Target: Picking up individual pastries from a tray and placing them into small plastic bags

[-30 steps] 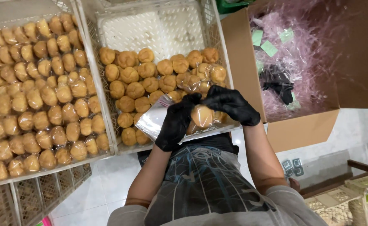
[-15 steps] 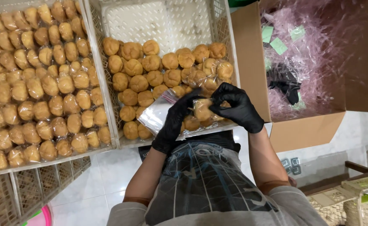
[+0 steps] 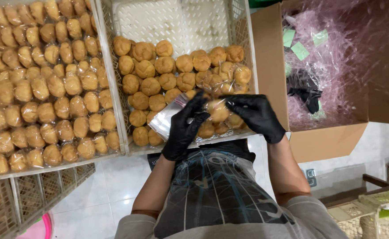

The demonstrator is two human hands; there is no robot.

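Both my hands wear black gloves and meet over the near edge of the middle white crate [image 3: 236, 26]. My left hand [image 3: 183, 128] pinches a clear plastic bag [image 3: 164, 120] with a round golden pastry [image 3: 218, 110] partly inside it. My right hand [image 3: 257, 116] grips the same pastry and bag from the right. Under my hands lie several loose unwrapped pastries [image 3: 159, 75] in the crate.
A left crate [image 3: 110, 88] holds several rows of pastries in clear wrap. To the right is an open cardboard box [image 3: 327, 141] with pink plastic film, green labels and a black object. Lower crates stand at bottom left, white tiled floor below.
My hands stayed over the crate's front edge, working the pastry further into the clear bag. The camera view shifted slightly.
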